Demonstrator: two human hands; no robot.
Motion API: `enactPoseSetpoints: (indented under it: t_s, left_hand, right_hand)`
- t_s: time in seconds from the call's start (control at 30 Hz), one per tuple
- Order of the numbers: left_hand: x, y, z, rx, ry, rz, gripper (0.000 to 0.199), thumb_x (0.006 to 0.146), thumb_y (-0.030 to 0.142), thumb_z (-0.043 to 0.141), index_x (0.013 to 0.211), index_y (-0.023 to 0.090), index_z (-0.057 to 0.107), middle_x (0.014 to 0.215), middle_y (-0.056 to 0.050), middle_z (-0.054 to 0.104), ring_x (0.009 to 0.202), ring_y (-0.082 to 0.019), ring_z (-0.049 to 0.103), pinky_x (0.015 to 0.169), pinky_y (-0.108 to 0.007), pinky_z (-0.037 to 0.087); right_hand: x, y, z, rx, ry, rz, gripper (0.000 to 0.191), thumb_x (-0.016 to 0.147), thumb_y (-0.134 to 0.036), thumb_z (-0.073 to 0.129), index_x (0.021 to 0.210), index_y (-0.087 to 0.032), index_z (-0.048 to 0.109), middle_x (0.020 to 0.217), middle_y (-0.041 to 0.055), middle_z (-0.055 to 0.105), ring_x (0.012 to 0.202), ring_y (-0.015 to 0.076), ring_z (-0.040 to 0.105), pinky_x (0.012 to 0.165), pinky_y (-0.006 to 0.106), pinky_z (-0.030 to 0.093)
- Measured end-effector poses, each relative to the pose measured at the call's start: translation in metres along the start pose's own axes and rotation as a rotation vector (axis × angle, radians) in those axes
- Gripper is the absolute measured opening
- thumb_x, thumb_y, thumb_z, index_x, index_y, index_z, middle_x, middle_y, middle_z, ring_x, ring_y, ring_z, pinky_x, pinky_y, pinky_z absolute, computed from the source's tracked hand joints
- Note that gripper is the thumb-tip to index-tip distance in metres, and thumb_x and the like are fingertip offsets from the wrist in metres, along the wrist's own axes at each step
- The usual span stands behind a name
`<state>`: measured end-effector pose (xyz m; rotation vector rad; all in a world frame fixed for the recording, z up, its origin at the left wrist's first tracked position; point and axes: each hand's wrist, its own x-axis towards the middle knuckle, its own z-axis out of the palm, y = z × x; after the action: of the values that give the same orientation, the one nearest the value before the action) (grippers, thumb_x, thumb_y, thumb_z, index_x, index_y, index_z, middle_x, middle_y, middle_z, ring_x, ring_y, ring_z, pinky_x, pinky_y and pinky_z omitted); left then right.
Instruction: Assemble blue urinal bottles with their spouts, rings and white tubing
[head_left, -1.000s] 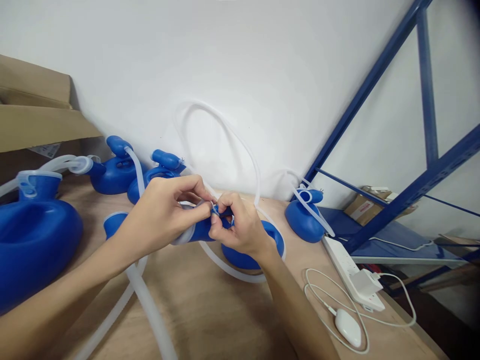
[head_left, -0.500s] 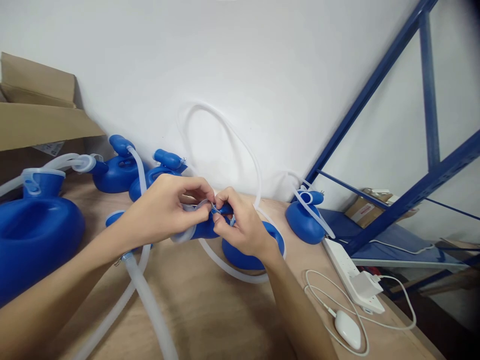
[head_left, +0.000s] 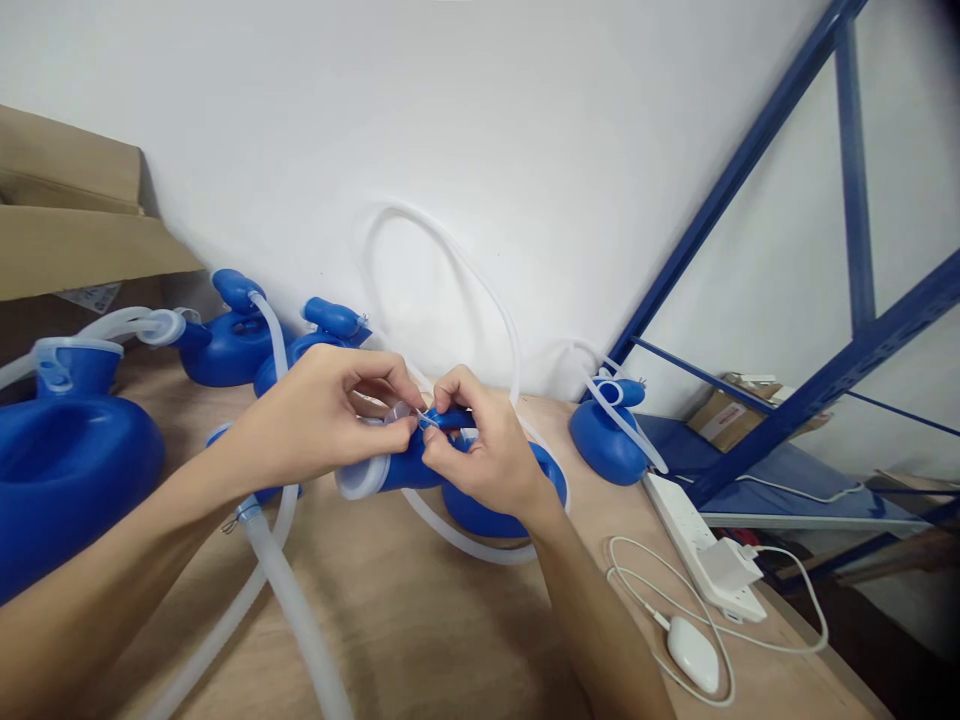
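In front of me a blue urinal bottle (head_left: pixel 487 508) stands on the wooden table, its wide neck (head_left: pixel 409 468) pointing left with a pale translucent rim cap (head_left: pixel 364 476). My left hand (head_left: pixel 356 405) pinches a thin translucent strap (head_left: pixel 424 415) by the neck, thumb against forefinger. Close beside it, my right hand (head_left: pixel 484 440) is closed around a small blue end piece (head_left: pixel 450 420) where the strap sits. The fingertips of both hands nearly meet and hide part of the strap. A white hose (head_left: pixel 465 548) curves around the bottle's base.
More blue bottles with hoses stand at the left (head_left: pixel 75 470) and the far right (head_left: pixel 607 440). A thick hose (head_left: pixel 296 600) crosses the table front. The right side has a power strip (head_left: pixel 705 550), a white cable and puck (head_left: pixel 691 652), and blue shelving (head_left: pixel 750 450). A cardboard box (head_left: pixel 82 240) is at the back left.
The translucent rim cap and neck have tilted slightly down and left, showing more of the rim. Both hands keep their pinch, with small finger shifts at the strap.
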<state>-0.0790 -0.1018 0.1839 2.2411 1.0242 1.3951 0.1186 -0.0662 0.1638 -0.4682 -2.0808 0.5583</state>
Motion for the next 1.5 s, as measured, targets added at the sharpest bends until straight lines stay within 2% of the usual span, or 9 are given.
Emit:
enactPoseSetpoints:
  t_s: [0.2,0.3,0.43,0.63,0.83,1.03,1.13,1.3,1.5]
  left_hand:
    - [0.000,0.002,0.003,-0.061,0.003,0.001,0.005,0.079,0.021,0.074,0.075,0.023,0.075,0.079,0.002,0.081,0.069,-0.016,0.076,0.061,-0.021,0.060]
    - [-0.002,0.007,0.004,-0.040,0.014,-0.023,0.009,0.081,0.024,0.073,0.072,0.021,0.074,0.072,0.003,0.078,0.062,-0.015,0.072,0.056,-0.020,0.056]
    - [-0.005,0.010,0.004,0.057,0.045,0.030,0.014,0.082,0.024,0.072,0.069,0.020,0.072,0.070,0.002,0.078,0.057,-0.014,0.070,0.051,-0.020,0.052]
    - [-0.009,0.008,0.009,0.142,0.131,0.107,0.013,0.086,0.020,0.070,0.075,0.019,0.077,0.077,0.001,0.082,0.064,-0.014,0.074,0.057,-0.018,0.056]
    - [-0.011,0.009,0.011,0.147,0.120,0.095,0.014,0.088,0.020,0.070,0.077,0.019,0.078,0.079,0.002,0.082,0.066,-0.013,0.076,0.061,-0.017,0.058]
    - [-0.017,0.010,0.015,0.343,0.148,0.314,0.017,0.097,0.018,0.065,0.084,0.016,0.075,0.081,-0.002,0.080,0.064,-0.013,0.072,0.059,-0.022,0.055]
    - [-0.018,0.005,0.018,0.398,0.156,0.404,0.022,0.100,0.015,0.060,0.084,0.016,0.074,0.081,-0.003,0.080,0.062,-0.014,0.071,0.056,-0.023,0.053]
    - [-0.014,0.000,0.017,0.238,0.116,0.330,0.014,0.097,0.016,0.066,0.100,0.018,0.079,0.099,-0.002,0.085,0.081,-0.016,0.079,0.072,-0.021,0.062]
    - [-0.013,0.002,0.023,0.169,0.181,0.176,0.012,0.090,0.015,0.070,0.085,0.019,0.080,0.088,0.001,0.084,0.078,-0.015,0.079,0.070,-0.019,0.060]
  right_hand:
    - [-0.001,0.002,0.001,-0.040,0.046,-0.009,0.016,0.077,-0.021,0.059,0.084,-0.025,0.045,0.074,-0.0057,0.047,0.062,0.0113,0.044,0.060,0.027,0.040]
    - [-0.001,0.002,0.002,-0.061,0.051,-0.023,0.016,0.078,-0.021,0.059,0.084,-0.025,0.045,0.073,-0.0057,0.047,0.062,0.0117,0.044,0.060,0.027,0.040]
    - [-0.002,0.001,0.002,-0.109,0.079,-0.043,0.015,0.078,-0.021,0.059,0.085,-0.025,0.046,0.073,-0.0053,0.047,0.062,0.0123,0.044,0.060,0.027,0.039]
    - [-0.003,0.002,0.002,-0.122,0.109,-0.075,0.012,0.081,-0.019,0.057,0.084,-0.024,0.046,0.072,-0.0059,0.047,0.059,0.0109,0.042,0.059,0.027,0.038]
    - [-0.006,0.002,0.001,-0.224,0.144,-0.123,0.011,0.082,-0.020,0.056,0.086,-0.024,0.046,0.067,-0.0088,0.047,0.052,0.0090,0.042,0.054,0.025,0.035]
    - [-0.010,-0.002,0.007,-0.337,0.221,-0.111,0.024,0.080,-0.021,0.054,0.098,-0.026,0.039,0.066,-0.0108,0.051,0.045,0.0086,0.043,0.051,0.024,0.034]
    - [-0.011,-0.005,0.009,-0.462,0.245,-0.166,0.027,0.077,-0.020,0.055,0.098,-0.027,0.038,0.061,-0.0113,0.049,0.044,0.0101,0.042,0.050,0.025,0.032]
    - [-0.010,-0.005,0.005,-0.511,0.251,-0.220,0.024,0.077,-0.020,0.053,0.096,-0.026,0.040,0.060,-0.0100,0.050,0.044,0.0109,0.042,0.047,0.025,0.030]
    - [-0.011,-0.002,0.005,-0.604,0.262,-0.306,0.014,0.079,-0.021,0.049,0.090,-0.025,0.041,0.062,-0.0069,0.056,0.046,0.0123,0.045,0.049,0.027,0.035]
